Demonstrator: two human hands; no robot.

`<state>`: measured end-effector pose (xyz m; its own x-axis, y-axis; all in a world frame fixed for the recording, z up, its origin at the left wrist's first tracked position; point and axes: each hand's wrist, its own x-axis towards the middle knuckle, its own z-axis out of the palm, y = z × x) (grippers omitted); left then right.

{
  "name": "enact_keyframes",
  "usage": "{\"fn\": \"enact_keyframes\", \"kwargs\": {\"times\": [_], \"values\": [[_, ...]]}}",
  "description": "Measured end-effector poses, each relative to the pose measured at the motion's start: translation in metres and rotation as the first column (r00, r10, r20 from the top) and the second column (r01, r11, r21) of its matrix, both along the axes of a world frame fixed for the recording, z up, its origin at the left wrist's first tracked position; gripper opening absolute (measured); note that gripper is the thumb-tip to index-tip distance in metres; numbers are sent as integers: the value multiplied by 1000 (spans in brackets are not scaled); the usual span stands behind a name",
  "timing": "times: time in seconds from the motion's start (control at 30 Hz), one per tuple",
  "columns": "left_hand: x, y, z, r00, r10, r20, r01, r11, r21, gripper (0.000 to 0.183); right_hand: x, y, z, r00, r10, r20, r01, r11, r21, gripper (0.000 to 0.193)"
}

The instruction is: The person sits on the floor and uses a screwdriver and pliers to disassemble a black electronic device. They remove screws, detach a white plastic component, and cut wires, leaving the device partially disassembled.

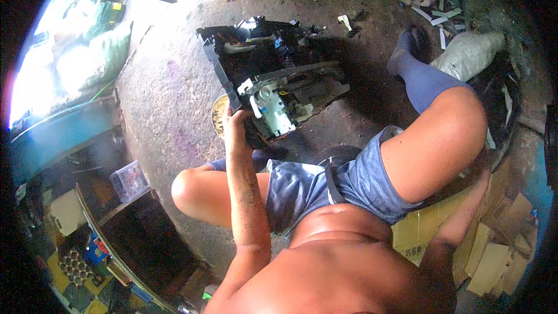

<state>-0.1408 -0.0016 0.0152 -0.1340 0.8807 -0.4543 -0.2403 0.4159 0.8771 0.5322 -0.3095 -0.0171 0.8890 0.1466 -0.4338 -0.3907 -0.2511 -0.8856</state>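
Note:
On the floor before me lies a partly dismantled black plastic machine housing (224,75), open and showing its inside. A pale green-white mechanism (271,110) with small gears sits at its near end. My left hand (235,128) grips the housing's near left corner, the fingers partly hidden behind it. Beside that hand is a round yellowish tin-like thing (220,115). My right arm reaches out to the right past my raised knee. The right hand (483,179) is near a dark bag (505,102), its fingers too dim and hidden to make out.
Small broken parts (345,22) lie beyond the housing. White strips (446,16) and a pale sack (471,55) are at the far right. Flattened cardboard (491,261) lies at the lower right. To the left stand a wooden shelf (96,221), a white basket (130,181) and bulky bags (87,52).

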Motion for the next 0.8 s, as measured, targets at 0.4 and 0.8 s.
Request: {"fn": "enact_keyframes", "kwargs": {"times": [0.4,0.8], "values": [[50,19,20,994,-74,-82,70,996,-48,40,12,20,-43,976,150,-156,-158,987,-42,73],[92,11,-112,887,-39,460,30,999,27,35,37,91,90,951,253,177,-241,966,-90,67]]}}
